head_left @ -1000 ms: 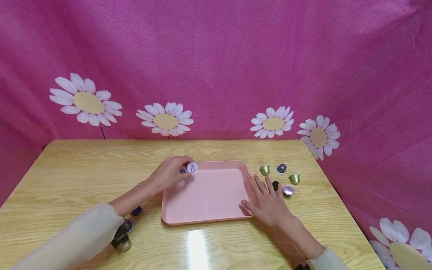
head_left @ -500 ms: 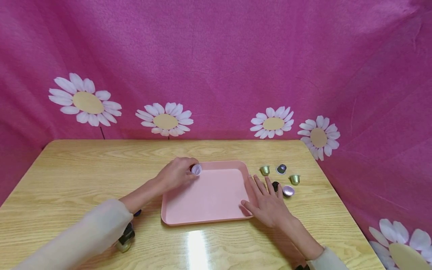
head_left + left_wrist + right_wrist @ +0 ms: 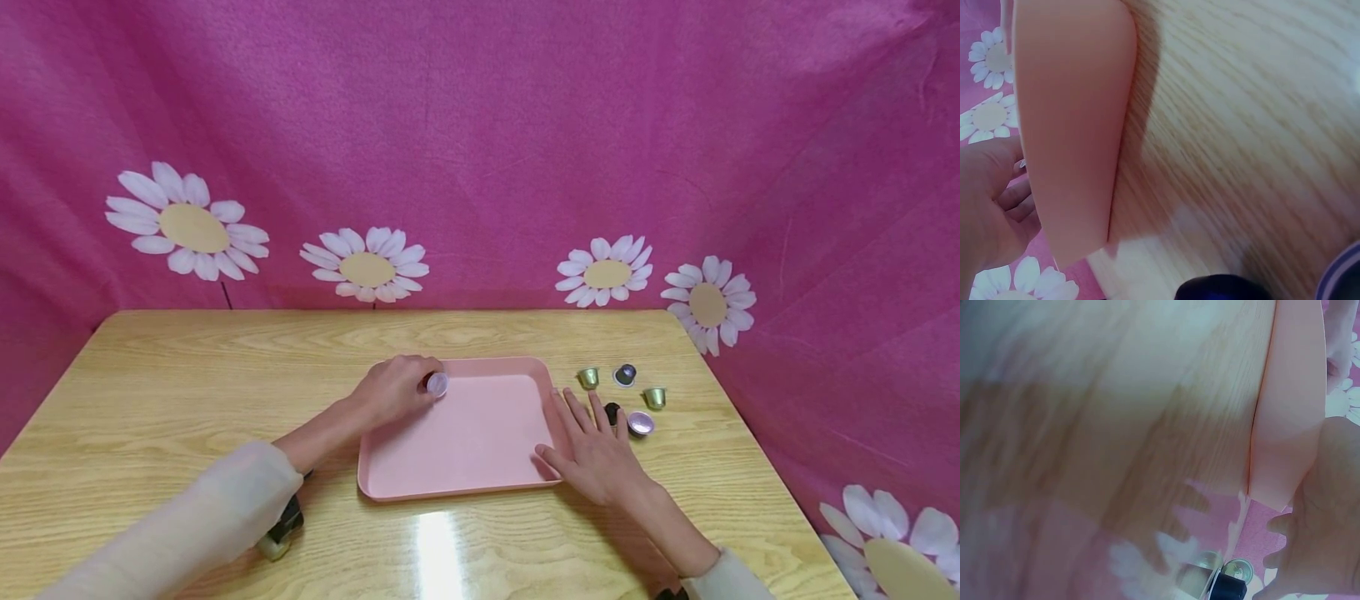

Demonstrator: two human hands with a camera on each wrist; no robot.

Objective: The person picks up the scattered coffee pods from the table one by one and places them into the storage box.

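Note:
At the back left corner of the pink tray [image 3: 480, 437], my left hand [image 3: 392, 392] pinches a coffee capsule [image 3: 437, 384] just above the tray floor. Its pale lilac lid faces me, and the fingers hide most of its body. The left wrist view shows the left hand [image 3: 991, 206] partly behind the tray's outer wall [image 3: 1075, 125]. My right hand [image 3: 596, 458] rests with spread, straight fingers along the tray's right rim. Its fingertips lie close to a black capsule [image 3: 612, 413], partly covered, and a capsule with a shiny lilac lid [image 3: 641, 424].
Two gold capsules, a nearer one [image 3: 655, 398] and a farther one [image 3: 588, 378], lie right of the tray with a dark purple capsule [image 3: 626, 375]. A gold capsule [image 3: 273, 547] shows under the left sleeve [image 3: 202, 517]. Also on the left is a dark blue capsule [image 3: 1222, 289].
My left hand has shifted slightly right and lower over the tray with the capsule. A dark blue thing seen under its fingers earlier is hidden now. My right hand has stayed still.

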